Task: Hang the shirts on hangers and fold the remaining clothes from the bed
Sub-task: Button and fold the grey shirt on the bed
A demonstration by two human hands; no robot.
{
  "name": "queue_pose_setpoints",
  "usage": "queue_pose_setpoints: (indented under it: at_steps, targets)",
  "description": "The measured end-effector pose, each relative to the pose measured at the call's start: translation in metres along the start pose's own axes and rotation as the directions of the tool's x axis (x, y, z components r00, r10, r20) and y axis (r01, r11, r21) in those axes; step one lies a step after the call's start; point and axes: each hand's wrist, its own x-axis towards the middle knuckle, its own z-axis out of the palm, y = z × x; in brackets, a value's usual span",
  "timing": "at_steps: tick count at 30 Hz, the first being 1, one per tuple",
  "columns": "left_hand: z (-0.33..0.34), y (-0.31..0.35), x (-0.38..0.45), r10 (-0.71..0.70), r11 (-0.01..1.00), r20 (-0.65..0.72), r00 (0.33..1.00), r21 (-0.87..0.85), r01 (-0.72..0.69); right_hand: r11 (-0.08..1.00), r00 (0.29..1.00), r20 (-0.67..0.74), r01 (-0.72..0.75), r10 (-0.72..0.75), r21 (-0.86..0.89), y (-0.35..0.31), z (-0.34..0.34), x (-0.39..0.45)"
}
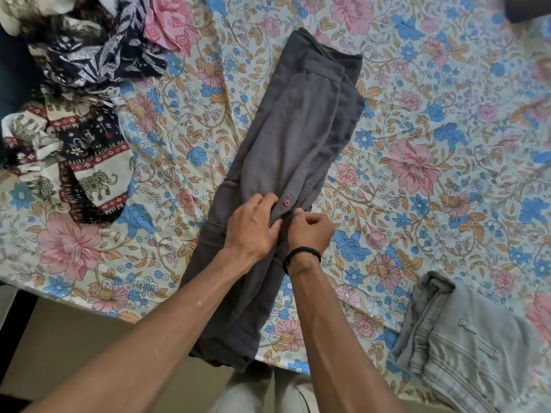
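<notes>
Dark grey trousers [295, 135] lie lengthwise along the middle of the bed, folded leg on leg, with a small red button showing near the waistband. My left hand [253, 225] presses on and pinches the waistband fabric just left of the button. My right hand [310, 228], with a black band on its wrist, is closed on the fabric right beside it. The two hands almost touch. The lower part of the trousers runs under my forearms to the bed's near edge.
A folded light grey pair of jeans [465, 347] lies at the bed's near right. A heap of patterned clothes [98, 46] and an elephant-print garment [89, 162] sit at the left. The floral bedsheet [432, 144] covers the bed; floor shows below its near edge.
</notes>
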Motion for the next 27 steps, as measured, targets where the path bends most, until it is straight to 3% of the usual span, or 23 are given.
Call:
queue_pose_setpoints:
  at_steps: [4,6,8,10,12,14,15,17,18,20,24,27]
  targets:
    - [-0.007,0.002,0.005,-0.08,0.993,-0.095,0.992,-0.095,0.071,0.991,0.999,0.022,0.044,-0.047,0.129,0.003,0.008,0.003]
    - [-0.013,0.001,0.002,-0.096,0.982,-0.129,0.987,-0.176,0.072,0.974,0.999,0.051,-0.02,0.009,0.225,0.008,0.01,0.006]
    - [-0.015,-0.003,0.001,-0.072,0.972,-0.09,0.993,-0.229,0.049,0.949,0.98,0.158,-0.164,0.124,0.271,0.015,0.011,0.015]
    - [-0.014,-0.005,0.004,0.006,0.981,0.006,1.0,-0.195,-0.005,0.954,0.943,0.285,-0.233,0.173,0.191,0.019,0.012,0.028]
    - [-0.009,-0.004,0.005,0.103,0.994,0.013,0.995,-0.024,-0.103,0.994,0.941,0.319,-0.103,0.112,-0.046,0.019,0.009,0.039]
    - [-0.001,0.003,0.01,0.136,0.988,-0.06,0.989,0.081,-0.131,0.986,0.97,0.241,0.017,0.023,-0.165,0.007,0.002,0.054]
    - [0.005,0.007,0.015,0.149,0.984,-0.074,0.986,0.107,-0.141,0.987,0.986,0.166,0.041,-0.015,-0.154,-0.004,-0.001,0.064]
    - [0.027,0.017,0.028,0.201,0.962,0.029,0.979,0.184,-0.203,0.999,0.997,0.058,0.045,-0.046,0.019,-0.034,-0.006,0.092]
    - [0.04,0.02,0.033,0.211,0.949,0.104,0.972,0.218,-0.229,0.991,0.994,0.08,0.059,-0.068,0.119,-0.051,-0.004,0.111]
    - [0.06,0.021,0.039,0.2,0.944,0.184,0.962,0.226,-0.24,0.979,0.98,0.132,0.128,-0.149,0.158,-0.092,0.005,0.149]
    - [0.055,0.036,0.051,0.095,0.995,-0.044,0.995,0.034,-0.094,0.949,0.942,0.109,0.315,-0.316,0.03,-0.166,0.026,0.205]
    - [0.036,0.052,0.111,-0.055,0.991,-0.25,0.967,-0.129,0.023,0.958,0.955,0.096,0.286,-0.281,-0.036,-0.188,0.039,0.229]
